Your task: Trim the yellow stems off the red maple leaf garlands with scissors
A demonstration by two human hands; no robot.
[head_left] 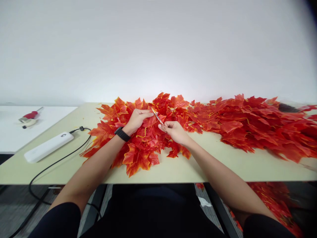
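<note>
A pile of red-orange artificial maple leaves point(141, 157) lies on the table in front of me. My left hand point(138, 120), with a black watch on the wrist, reaches into the pile from the left. Its fingers are closed among the leaves, and what they pinch is hidden. In my right hand point(175, 131) is a slim pair of metal scissors point(158, 118), gripped at the handle end. Their blades point up and left, with the tip close to my left fingers. Thin yellow stems show between the leaves below the hands.
More maple leaves point(250, 122) spread along the right side of the table point(173, 172). A white power bank point(49, 147) with a black cable point(59, 161) lies at left. Beyond it, a red-and-white object point(30, 118) rests on a white surface. Leaves point(272, 201) also lie below the table's right side.
</note>
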